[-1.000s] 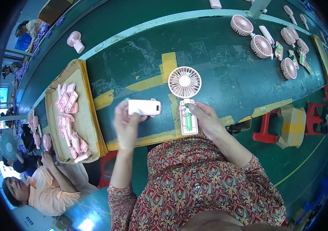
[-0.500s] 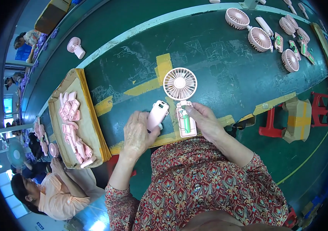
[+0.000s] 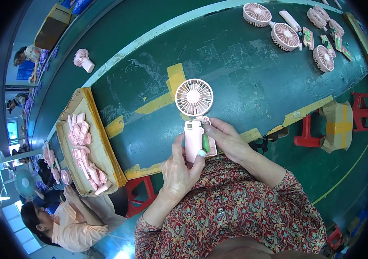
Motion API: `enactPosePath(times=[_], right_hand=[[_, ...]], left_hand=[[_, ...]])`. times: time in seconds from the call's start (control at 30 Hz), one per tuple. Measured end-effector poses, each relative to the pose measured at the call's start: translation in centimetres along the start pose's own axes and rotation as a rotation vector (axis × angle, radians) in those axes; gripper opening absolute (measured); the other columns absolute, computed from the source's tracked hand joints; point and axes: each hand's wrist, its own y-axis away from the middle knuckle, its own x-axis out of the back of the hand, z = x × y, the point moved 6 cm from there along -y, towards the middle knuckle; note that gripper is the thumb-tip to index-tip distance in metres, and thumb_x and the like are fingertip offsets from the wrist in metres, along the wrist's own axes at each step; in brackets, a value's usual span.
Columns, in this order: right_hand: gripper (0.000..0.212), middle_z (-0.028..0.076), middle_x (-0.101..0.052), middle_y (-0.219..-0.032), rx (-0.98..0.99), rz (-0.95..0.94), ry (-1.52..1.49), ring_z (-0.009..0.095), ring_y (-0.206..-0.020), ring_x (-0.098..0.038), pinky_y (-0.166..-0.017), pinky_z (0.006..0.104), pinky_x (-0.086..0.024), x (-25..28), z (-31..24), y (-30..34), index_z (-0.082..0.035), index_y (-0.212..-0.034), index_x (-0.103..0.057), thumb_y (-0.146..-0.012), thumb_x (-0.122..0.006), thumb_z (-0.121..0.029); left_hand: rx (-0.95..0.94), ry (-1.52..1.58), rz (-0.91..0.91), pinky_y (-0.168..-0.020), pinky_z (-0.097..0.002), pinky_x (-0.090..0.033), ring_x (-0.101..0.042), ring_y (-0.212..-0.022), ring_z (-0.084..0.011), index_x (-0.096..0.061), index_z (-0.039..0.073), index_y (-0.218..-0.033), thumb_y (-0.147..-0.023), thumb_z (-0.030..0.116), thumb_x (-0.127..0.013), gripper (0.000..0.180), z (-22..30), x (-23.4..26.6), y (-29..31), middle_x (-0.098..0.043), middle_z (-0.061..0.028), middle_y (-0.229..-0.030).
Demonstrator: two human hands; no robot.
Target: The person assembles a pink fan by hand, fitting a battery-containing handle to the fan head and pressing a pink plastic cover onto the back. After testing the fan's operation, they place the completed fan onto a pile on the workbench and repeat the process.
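Note:
A pink handheld fan [image 3: 194, 97] lies at the table's near side, its round grille pointing away from me. Its handle is uncovered and shows a green battery [image 3: 205, 141] inside. My right hand [image 3: 231, 140] grips the handle's right side, thumb near its top. Between thumb and fingers, my left hand [image 3: 178, 170] holds a pink handle cover [image 3: 193, 140] with a small dark window near its top. That cover overlaps the left part of the handle and hides some of the inside; whether the two touch, I cannot tell.
A cardboard tray [image 3: 99, 129] of pink plastic parts stands at left. Several fans [image 3: 285, 36] and opened handles lie at the far right. One more fan [image 3: 83, 60] sits beyond the pale rail. A person [image 3: 69, 220] works at lower left; red stools [image 3: 307, 136] stand off the right edge.
My left hand has moved right with the cover, bringing it from beside the open handle to over its left part. The cover has turned more upright. My right hand keeps hold of the fan.

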Motion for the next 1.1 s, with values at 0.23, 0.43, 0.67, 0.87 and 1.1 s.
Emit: enactPosePath(times=[0.23,0.43,0.67,0.87,1.1], right_hand=[[0.036,0.004,-0.056,-0.107,0.038,-0.012,0.105,0.007,-0.096,-0.052,-0.083,0.0234,-0.045,-0.2,-0.6,0.2,0.001,-0.123,-0.047,-0.099,-0.043,-0.026],[0.037,0.003,-0.056,-0.107,0.088,0.003,0.177,0.006,-0.094,-0.051,-0.080,0.0219,-0.045,0.1,-0.4,0.2,0.000,-0.126,-0.045,-0.099,-0.042,-0.025],[0.036,0.002,-0.054,-0.104,0.051,-0.037,0.140,0.006,-0.085,-0.050,-0.069,0.0207,-0.044,-0.4,-0.8,0.5,-0.002,-0.130,-0.042,-0.098,-0.041,-0.017],[0.041,0.001,-0.053,-0.099,-0.012,-0.154,0.161,0.005,-0.078,-0.049,-0.061,0.0205,-0.042,-0.6,-1.0,0.5,-0.005,-0.133,-0.039,-0.092,-0.042,-0.011],[0.049,0.003,-0.053,-0.109,-0.038,-0.182,0.184,0.010,-0.092,-0.052,-0.073,0.0245,-0.045,-1.6,-2.0,1.1,-0.005,-0.136,-0.035,-0.088,-0.042,-0.009]], left_hand=[[-0.082,-0.116,0.028,-0.056,-0.0441,-0.052,-0.065,-0.062,-0.0356,-0.039,-0.008,-0.126,-0.074,0.018,-0.067,0.064,1.0,-0.7,-0.4,-0.064,-0.0231,-0.076],[-0.135,-0.148,0.042,-0.055,-0.0418,-0.052,-0.066,-0.062,-0.0344,-0.043,-0.011,-0.124,-0.074,0.020,-0.068,0.064,1.4,-1.0,-0.4,-0.064,-0.0240,-0.074],[-0.166,-0.193,0.059,-0.055,-0.0365,-0.053,-0.066,-0.057,-0.0279,-0.044,-0.009,-0.125,-0.074,0.014,-0.064,0.059,1.1,-1.1,-0.4,-0.064,-0.0180,-0.066],[-0.212,-0.206,0.076,-0.052,-0.0355,-0.053,-0.065,-0.053,-0.0267,-0.046,-0.011,-0.123,-0.073,0.015,-0.065,0.060,1.1,-1.2,-0.4,-0.064,-0.0183,-0.065],[-0.271,-0.205,0.094,-0.045,-0.0338,-0.050,-0.062,-0.046,-0.0239,-0.048,-0.014,-0.119,-0.071,0.015,-0.068,0.059,1.1,-1.2,-0.2,-0.062,-0.0147,-0.058]])
